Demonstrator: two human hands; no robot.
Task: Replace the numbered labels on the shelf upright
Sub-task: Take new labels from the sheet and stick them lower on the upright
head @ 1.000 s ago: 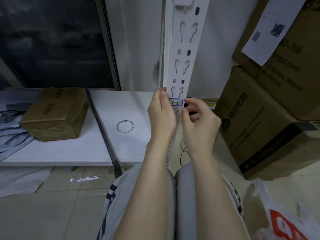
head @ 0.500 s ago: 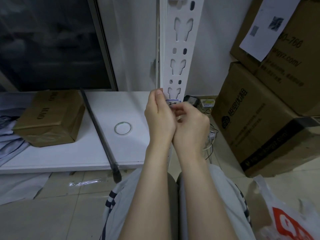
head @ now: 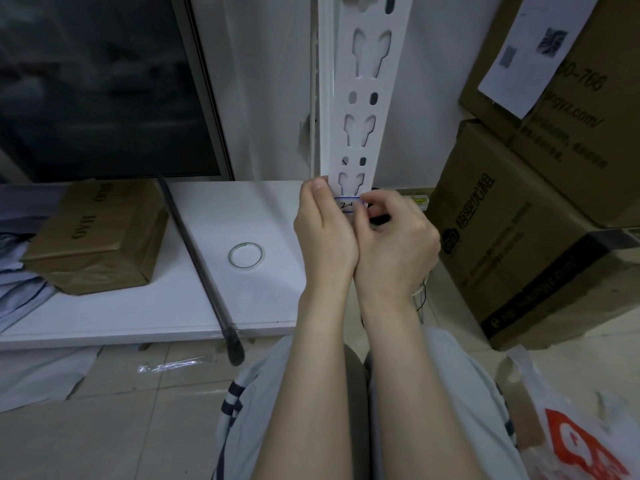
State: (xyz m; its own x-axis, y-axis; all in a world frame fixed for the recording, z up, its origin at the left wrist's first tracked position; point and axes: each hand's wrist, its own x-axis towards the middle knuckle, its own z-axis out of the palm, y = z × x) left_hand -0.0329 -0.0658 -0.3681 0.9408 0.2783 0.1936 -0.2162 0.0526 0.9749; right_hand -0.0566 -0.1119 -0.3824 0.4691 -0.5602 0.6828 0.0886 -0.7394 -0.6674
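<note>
Right grip (head: 391,244) has closed against left grip (head: 323,233), label (head: 346,205) pinched between.

Ring (head: 246,269), perhaps tape, lies on the board (head: 270,220) left of the upright (head: 363,98).

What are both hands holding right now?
Left hand: grips the shelf upright beside the label.
Right hand: pinches the label's right end.

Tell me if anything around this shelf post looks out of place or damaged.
A black rod lies slanted across the white board, its tip overhanging the front edge. A clear plastic scrap lies on the floor below. The wall beside the post looks chipped. What shows of the label looks level.
</note>
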